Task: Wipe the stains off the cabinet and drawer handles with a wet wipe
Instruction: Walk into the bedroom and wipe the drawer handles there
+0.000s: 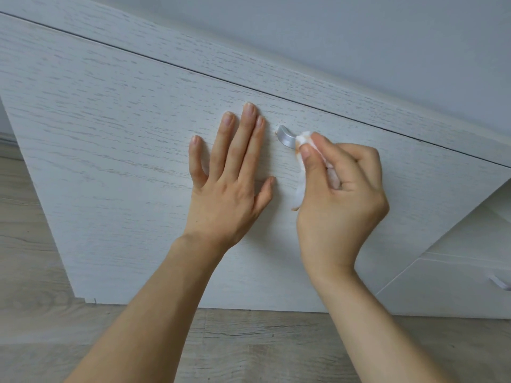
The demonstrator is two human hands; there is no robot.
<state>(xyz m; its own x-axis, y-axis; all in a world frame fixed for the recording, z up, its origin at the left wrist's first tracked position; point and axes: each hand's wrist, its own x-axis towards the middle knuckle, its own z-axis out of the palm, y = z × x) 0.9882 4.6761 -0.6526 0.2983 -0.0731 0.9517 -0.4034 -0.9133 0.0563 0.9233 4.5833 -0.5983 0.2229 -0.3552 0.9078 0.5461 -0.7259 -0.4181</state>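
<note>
A white wood-grain cabinet door [124, 150] fills the view. A silver handle [285, 136] sits near its upper edge, with a faint orange stain at its left end. My right hand [343, 194] grips a crumpled white wet wipe [302, 145], pinched between thumb and fingers and pressed against the handle's right part; the wipe shows orange marks and hangs down past the thumb. My left hand [229, 178] lies flat on the door just left of the handle, fingers straight and spread.
Another silver handle [499, 284] shows on a lower white panel at the right edge. A grey wood-look floor [249, 344] runs beneath the cabinet. A plain pale wall [387, 37] rises above the cabinet top.
</note>
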